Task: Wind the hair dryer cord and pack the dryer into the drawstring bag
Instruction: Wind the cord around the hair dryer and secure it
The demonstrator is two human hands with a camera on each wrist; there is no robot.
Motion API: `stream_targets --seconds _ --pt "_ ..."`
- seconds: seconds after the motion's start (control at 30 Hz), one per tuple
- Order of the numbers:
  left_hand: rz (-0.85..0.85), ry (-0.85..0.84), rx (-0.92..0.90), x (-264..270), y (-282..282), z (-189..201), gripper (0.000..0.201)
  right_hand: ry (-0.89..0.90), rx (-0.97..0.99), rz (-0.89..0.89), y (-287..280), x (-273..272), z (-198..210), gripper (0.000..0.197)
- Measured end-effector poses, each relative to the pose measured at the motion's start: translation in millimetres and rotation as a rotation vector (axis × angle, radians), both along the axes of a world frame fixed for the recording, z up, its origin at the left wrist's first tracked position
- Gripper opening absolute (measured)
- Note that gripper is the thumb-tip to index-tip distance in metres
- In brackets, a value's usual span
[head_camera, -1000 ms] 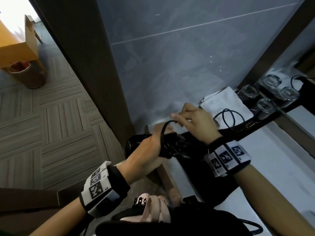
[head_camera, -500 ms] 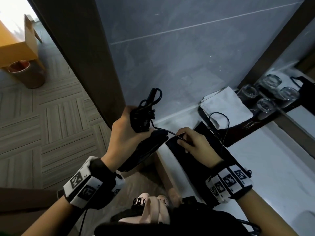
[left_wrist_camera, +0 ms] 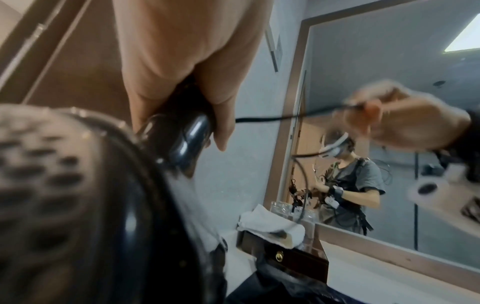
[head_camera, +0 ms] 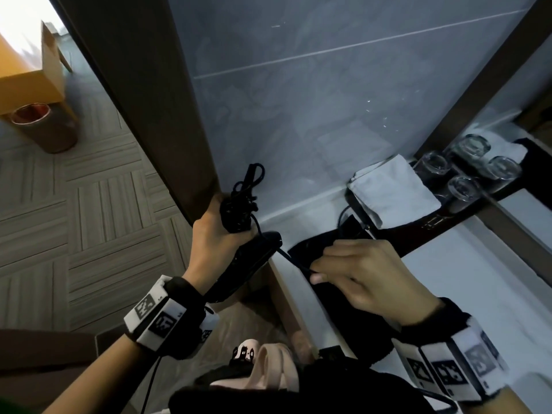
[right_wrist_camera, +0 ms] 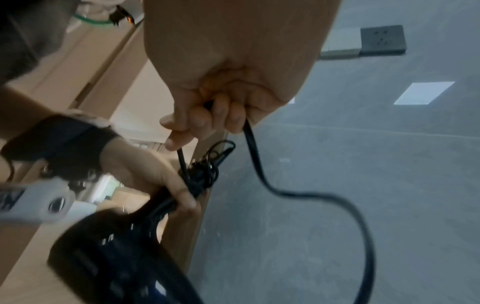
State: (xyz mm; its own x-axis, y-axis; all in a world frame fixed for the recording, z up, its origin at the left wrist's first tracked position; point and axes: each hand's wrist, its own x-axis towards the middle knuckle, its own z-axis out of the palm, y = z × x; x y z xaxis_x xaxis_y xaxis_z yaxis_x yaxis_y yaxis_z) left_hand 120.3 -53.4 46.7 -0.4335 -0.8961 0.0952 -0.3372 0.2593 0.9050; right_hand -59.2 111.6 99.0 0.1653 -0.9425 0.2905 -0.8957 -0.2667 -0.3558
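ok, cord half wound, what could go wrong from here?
1. The loose cord loops toward the glasses on the tray; a hard pull by the right hand could snag or tip them.
2. The wound bundle looks messy on the handle; it might slip off if the left hand eases.
3. The hair dryer hangs off the counter edge, so a slip would probably drop it.

The left hand [left_wrist_camera: 182,67] held the black hair dryer [left_wrist_camera: 78,195] by its shiny handle. The dryer's round grille end was big and blurry, close to the camera. A thin black cord [left_wrist_camera: 280,118] ran from that hand across to the right hand [left_wrist_camera: 405,121], which pinched it. Behind them was a big mirror [left_wrist_camera: 389,102]. A white towel [left_wrist_camera: 270,224] lay on a dark box [left_wrist_camera: 291,257] on the counter.
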Motion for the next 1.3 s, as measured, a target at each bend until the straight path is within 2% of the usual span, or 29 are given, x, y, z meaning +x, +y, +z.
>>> stream_targets --seconds 0.17,0.27,0.33,0.4,0.47,0.57,0.7,0.77,0.83,0.9,0.97,1.03,1.07,1.13,1.23,1.3 --pt "-0.062 -0.055 -0.069 -13.8 12.3 -3.2 0.042 0.125 -0.091 0.079 -2.4 22.2 23.7 0.015" --pt "-0.231 -0.094 -0.130 -21.9 24.8 -6.8 0.034 0.219 -0.233 0.049 -9.3 25.1 31.3 0.015" --pt "-0.366 -0.177 -0.107 -23.8 33.8 -6.8 0.028 0.171 -0.332 0.019 -14.8 21.5 33.6 0.006" --pt "-0.501 -0.261 -0.144 -24.7 41.0 -4.3 0.035 0.124 -0.388 -0.030 -20.7 15.1 33.8 0.007" --pt "-0.619 -0.315 -0.175 -24.6 46.2 -1.1 0.042 0.090 -0.378 -0.104 -26.8 7.2 30.5 0.014" --pt "-0.702 -0.330 -0.199 -24.0 53.0 4.0 0.048 0.013 -0.313 -0.232 -34.7 -4.4 18.1 0.009" --pt "-0.657 -0.236 -0.176 -21.5 59.7 11.7 0.049 -0.143 -0.115 -0.324 -41.2 -15.8 -4.5 0.026" --pt "-0.598 -0.192 -0.165 -21.6 60.8 14.7 0.051 -0.320 0.005 -0.321 -41.9 -16.6 -13.9 0.026" --pt "-0.517 -0.131 -0.127 -23.1 61.0 16.1 0.062 -0.453 0.076 -0.314 -42.4 -14.1 -19.7 0.024" --pt "-0.460 -0.071 -0.090 -24.0 60.5 16.9 0.076 -0.436 0.086 -0.246 -41.1 -10.8 -22.5 0.019" --pt "-0.448 -0.032 -0.125 -24.0 60.2 18.2 0.069 -0.374 0.143 -0.260 -40.0 -12.9 -31.5 0.012" --pt "-0.410 0.002 -0.184 -22.3 58.6 20.0 0.059 -0.435 0.290 -0.280 -37.7 -16.7 -39.5 0.026" --pt "-0.378 0.010 -0.206 -21.1 56.7 20.5 0.057 -0.483 0.301 -0.255 -35.2 -19.2 -45.0 0.036" --pt "-0.301 0.005 -0.218 -18.8 51.2 20.4 0.054 -0.590 0.289 -0.255 -27.6 -22.1 -54.2 0.041" --pt "-0.176 0.055 -0.139 -14.1 40.8 17.8 0.050 -0.896 0.213 -0.347 -15.9 -28.4 -68.3 0.031" --pt "-0.145 0.109 -0.090 -11.6 35.4 15.9 0.049 -1.008 0.123 -0.408 -9.2 -31.4 -73.6 0.022"
